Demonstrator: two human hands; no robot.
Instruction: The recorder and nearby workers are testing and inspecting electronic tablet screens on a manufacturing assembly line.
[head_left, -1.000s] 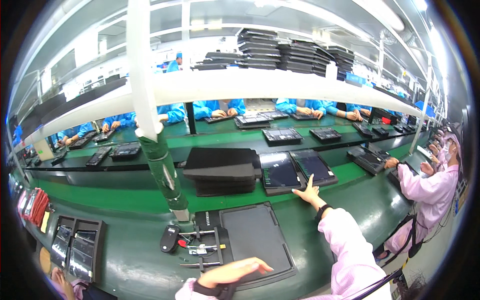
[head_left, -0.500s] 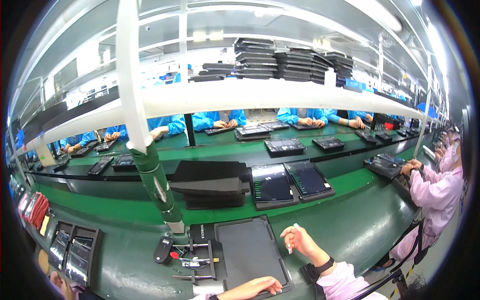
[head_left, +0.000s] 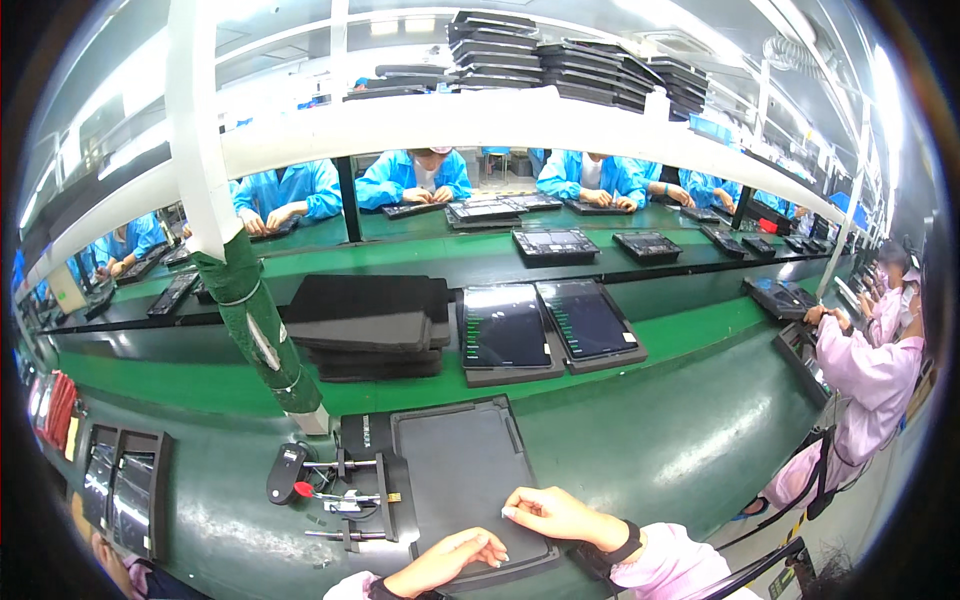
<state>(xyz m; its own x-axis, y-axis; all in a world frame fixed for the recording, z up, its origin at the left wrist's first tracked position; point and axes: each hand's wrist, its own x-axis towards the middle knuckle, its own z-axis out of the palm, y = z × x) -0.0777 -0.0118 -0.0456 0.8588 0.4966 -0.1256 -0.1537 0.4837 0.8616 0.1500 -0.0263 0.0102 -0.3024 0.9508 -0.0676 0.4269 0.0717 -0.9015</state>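
My left hand (head_left: 448, 562) rests over the lower part of a flat black tray (head_left: 462, 440) with raised corners. Its fingers are loosely stretched and it holds nothing. Just to the right, my right hand (head_left: 560, 517) hovers at the tray's right edge, fingers curled in toward the thumb; no object shows in it. Attached at the tray's left side is a test fixture (head_left: 375, 500) with metal rods, a small gold-coloured connector and a red-tipped lever (head_left: 304, 489). Beside that lies a black mouse-shaped device (head_left: 287, 472).
Two tablets in black trays (head_left: 505, 330) (head_left: 588, 320) lie beyond, beside stacked black foam sheets (head_left: 365, 325). A green-wrapped post (head_left: 262, 335) rises at left. A divided tray of dark panels (head_left: 128, 490) sits far left. Co-workers in blue (head_left: 415, 180) and pink (head_left: 870, 370) work nearby.
My right hand has come down and left to the tray, its fingers curling from spread. My left hand has shifted left. The whole view has tilted downward.
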